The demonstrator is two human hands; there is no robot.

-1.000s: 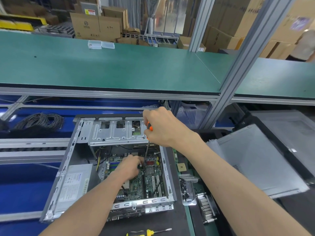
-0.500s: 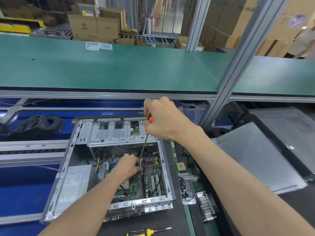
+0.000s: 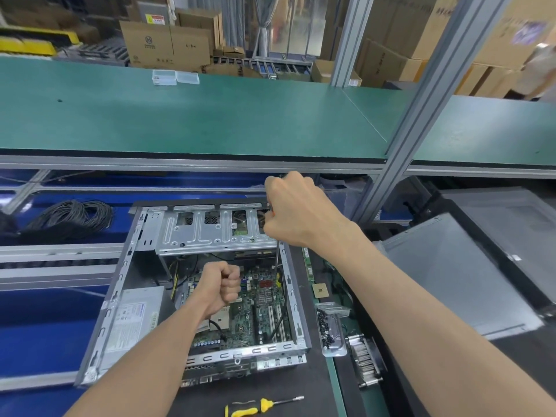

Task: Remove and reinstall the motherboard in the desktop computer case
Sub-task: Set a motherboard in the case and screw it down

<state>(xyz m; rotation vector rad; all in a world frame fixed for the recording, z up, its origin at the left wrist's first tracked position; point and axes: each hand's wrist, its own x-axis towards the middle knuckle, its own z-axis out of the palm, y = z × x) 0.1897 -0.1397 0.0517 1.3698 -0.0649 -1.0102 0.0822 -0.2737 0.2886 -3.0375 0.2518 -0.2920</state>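
An open grey desktop case [image 3: 120, 284] lies on its side on the bench. The green motherboard [image 3: 255, 314] sits inside it, below a metal drive cage [image 3: 210, 233]. My right hand [image 3: 298, 212] is above the case's far right corner, fisted around an orange-handled screwdriver [image 3: 277, 254]. Its thin shaft points down to the board's upper right edge. My left hand [image 3: 221, 285] hovers over the middle of the board with fingers curled shut; whether it holds anything is hidden.
A silver power supply [image 3: 132, 320] fills the case's left side. Right of the case lie a RAM stick [image 3: 307, 264], a CPU chip [image 3: 320, 290], a clear tray of screws [image 3: 329, 329] and a heatsink [image 3: 365, 359]. A yellow screwdriver [image 3: 258, 407] lies in front. Side panels [image 3: 451, 275] rest at right. Coiled cable [image 3: 69, 218] lies at left.
The screwdriver tip has shifted right, from the board's middle to its upper right edge. My left hand has let go of the shaft's tip and drawn back into a fist.
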